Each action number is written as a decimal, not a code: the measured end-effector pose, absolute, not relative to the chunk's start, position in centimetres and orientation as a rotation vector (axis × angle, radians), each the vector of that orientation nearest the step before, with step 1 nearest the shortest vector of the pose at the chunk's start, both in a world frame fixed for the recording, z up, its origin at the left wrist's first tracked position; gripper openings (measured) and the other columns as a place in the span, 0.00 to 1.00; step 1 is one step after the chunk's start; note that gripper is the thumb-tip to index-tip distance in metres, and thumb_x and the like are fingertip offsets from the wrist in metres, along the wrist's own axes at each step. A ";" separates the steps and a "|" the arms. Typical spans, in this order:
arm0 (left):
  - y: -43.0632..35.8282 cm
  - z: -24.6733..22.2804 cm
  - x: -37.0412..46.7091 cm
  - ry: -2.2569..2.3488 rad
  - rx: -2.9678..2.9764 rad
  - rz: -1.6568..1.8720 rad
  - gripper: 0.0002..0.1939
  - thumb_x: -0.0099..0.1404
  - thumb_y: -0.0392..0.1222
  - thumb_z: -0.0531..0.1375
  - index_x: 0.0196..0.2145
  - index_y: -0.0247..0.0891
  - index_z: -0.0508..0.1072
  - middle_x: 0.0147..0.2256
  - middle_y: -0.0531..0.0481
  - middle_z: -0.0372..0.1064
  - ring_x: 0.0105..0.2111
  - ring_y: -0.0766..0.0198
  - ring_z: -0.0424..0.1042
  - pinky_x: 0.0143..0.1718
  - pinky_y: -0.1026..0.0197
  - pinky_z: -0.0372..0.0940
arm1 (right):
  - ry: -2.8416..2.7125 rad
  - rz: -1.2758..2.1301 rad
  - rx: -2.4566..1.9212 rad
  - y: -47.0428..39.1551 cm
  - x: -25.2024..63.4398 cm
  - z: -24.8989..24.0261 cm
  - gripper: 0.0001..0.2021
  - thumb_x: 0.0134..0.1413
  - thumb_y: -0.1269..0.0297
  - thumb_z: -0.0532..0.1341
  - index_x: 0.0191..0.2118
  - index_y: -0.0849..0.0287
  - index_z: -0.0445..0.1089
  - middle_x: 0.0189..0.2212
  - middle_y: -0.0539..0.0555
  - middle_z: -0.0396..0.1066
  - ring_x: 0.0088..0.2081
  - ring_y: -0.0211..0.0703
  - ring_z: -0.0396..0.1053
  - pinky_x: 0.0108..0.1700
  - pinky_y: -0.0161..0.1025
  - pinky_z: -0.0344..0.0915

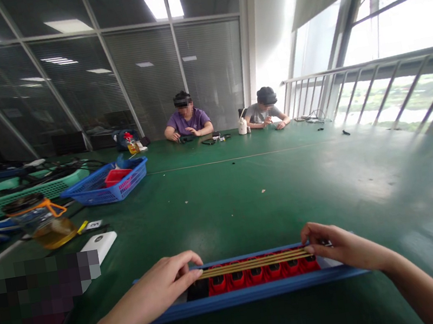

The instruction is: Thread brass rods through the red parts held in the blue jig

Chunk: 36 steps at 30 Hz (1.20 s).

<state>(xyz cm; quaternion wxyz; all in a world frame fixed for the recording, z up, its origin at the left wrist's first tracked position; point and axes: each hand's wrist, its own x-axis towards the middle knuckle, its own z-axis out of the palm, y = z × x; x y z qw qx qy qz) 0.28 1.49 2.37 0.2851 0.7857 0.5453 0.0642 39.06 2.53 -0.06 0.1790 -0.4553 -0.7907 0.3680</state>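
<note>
Several thin yellowish sticks (pixel 257 262) lie lengthwise above a row of red compartments (pixel 237 281) with dark pieces in them. The compartments sit in a long blue tray (pixel 257 292) at the table's near edge. My left hand (pixel 165 282) pinches the left ends of the sticks between thumb and fingers. At their right ends, the thumb and fingers of my right hand (pixel 336 244) are closed on them too. My palms cover both end parts of the tray.
Left on the green table (pixel 214 200) are a blue basket (pixel 102 194) holding a red box (pixel 117 176), a green basket (pixel 35 185), a jar of amber liquid (pixel 53 231) and a white device (pixel 104 245). Two people sit across the table.
</note>
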 end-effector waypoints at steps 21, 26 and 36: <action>2.2 2.7 0.5 1.442 2.186 0.221 0.12 0.59 0.51 0.52 0.31 0.41 0.68 0.32 0.54 0.65 0.32 0.65 0.65 0.33 0.66 0.57 | -2.152 1.090 -1.296 2.8 38.8 -0.2 0.14 0.55 0.53 0.54 0.37 0.59 0.63 0.26 0.48 0.64 0.29 0.37 0.61 0.31 0.33 0.59; 2.1 2.9 0.8 1.362 2.207 0.251 0.11 0.61 0.48 0.50 0.33 0.43 0.70 0.37 0.52 0.65 0.36 0.65 0.65 0.38 0.66 0.57 | -2.117 1.011 -1.289 2.8 38.7 -0.1 0.13 0.53 0.54 0.56 0.37 0.58 0.64 0.28 0.49 0.64 0.30 0.38 0.62 0.33 0.34 0.60; 2.3 2.6 1.3 1.430 2.349 0.359 0.12 0.61 0.48 0.50 0.30 0.41 0.70 0.36 0.52 0.66 0.38 0.63 0.63 0.40 0.64 0.57 | -2.071 0.906 -1.312 3.3 38.6 -0.7 0.14 0.52 0.52 0.56 0.34 0.59 0.66 0.30 0.51 0.69 0.33 0.40 0.65 0.35 0.35 0.62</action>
